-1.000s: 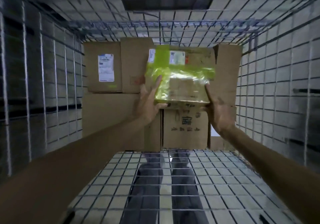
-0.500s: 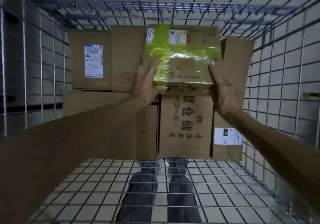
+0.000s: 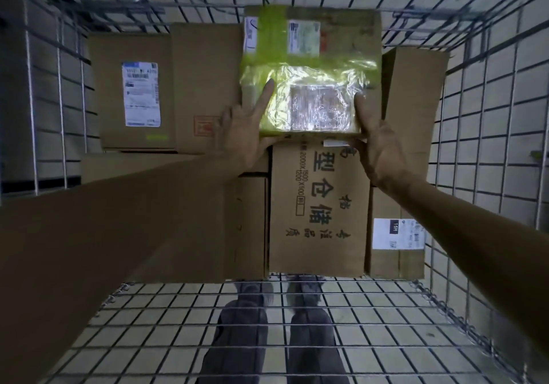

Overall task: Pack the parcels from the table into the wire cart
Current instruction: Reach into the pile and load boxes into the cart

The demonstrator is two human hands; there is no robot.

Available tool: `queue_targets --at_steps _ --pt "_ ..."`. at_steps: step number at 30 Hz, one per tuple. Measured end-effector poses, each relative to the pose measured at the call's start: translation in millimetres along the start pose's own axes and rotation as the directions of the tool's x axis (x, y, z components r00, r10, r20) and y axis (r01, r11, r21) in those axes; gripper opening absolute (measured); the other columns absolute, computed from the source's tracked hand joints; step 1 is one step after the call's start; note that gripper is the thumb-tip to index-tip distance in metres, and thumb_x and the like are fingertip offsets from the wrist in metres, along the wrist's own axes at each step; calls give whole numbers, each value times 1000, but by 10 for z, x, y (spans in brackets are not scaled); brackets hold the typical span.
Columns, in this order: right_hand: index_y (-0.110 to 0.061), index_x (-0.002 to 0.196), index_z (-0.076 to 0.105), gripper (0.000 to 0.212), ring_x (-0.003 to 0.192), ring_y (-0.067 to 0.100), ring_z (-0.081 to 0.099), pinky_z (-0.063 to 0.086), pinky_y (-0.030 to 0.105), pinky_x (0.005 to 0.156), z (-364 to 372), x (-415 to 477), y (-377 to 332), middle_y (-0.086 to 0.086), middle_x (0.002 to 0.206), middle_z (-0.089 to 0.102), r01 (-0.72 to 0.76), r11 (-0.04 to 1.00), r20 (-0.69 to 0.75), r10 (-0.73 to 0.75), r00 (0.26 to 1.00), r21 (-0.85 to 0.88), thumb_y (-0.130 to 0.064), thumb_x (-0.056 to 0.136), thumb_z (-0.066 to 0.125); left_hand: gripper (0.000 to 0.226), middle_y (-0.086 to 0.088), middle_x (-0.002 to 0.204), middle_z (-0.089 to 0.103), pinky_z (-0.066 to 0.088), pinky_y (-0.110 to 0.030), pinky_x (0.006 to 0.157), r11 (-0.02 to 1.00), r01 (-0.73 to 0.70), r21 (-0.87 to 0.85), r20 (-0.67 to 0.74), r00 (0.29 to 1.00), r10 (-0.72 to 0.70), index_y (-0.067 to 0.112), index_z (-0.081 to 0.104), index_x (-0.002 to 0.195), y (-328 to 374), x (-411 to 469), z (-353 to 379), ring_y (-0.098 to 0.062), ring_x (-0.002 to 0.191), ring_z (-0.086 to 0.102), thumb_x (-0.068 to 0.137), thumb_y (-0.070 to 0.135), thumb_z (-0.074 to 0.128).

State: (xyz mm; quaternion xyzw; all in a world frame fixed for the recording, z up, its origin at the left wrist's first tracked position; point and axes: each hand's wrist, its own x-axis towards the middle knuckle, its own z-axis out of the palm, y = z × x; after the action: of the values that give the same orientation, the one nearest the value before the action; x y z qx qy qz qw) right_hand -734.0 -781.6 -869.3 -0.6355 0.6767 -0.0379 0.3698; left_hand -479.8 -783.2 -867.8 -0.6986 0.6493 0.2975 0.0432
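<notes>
Wire cart (image 3: 386,324), floor mesh: nearest us, beneath the forearms; the person's legs (image 3: 237,339) show through it.
Left hand (image 3: 243,137): clasps the parcel's near left corner, forefinger laid straight up its face, thumb under the edge.
Right hand (image 3: 383,149): clasps the near right corner, one finger up the side.
Parcel (image 3: 312,66): brown, bound in yellow-green tape and film. It lies between the hands and reaches beyond them, both hands equally near. We cannot tell its long axis. Its near edge meets the top of the printed carton (image 3: 318,205), which stands under the hands. We judge it wants pushing straight ahead.
Stacked beyond:
- Left of the left hand: plain carton (image 3: 208,86) and labelled carton (image 3: 133,92).
- Right of the right hand: upright carton (image 3: 416,101), with the low carton (image 3: 395,244) below it.
</notes>
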Motion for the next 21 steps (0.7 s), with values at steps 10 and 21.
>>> queue_targets --at_steps 10,21 --pt "-46 153 -9 100 126 42 51 45 44 105 -114 -44 -36 27 149 38 -30 993 176 50 983 -114 -5 93 60 101 -28 151 24 35 -57 108 999 -43 18 150 988 40 48 -15 151 12 -73 -209 -45 134 37 94 23 65" --pt "-25 158 -5 89 139 41 34 39 39 107 -936 -1024 -838 30 156 19 12 859 293 162 942 -512 -11 96 57 95 -23 156 18 31 -56 113 995 -91 31 214 973 83 43 -15 151 227 -1128 -953 -45 142 23 97 15 58"
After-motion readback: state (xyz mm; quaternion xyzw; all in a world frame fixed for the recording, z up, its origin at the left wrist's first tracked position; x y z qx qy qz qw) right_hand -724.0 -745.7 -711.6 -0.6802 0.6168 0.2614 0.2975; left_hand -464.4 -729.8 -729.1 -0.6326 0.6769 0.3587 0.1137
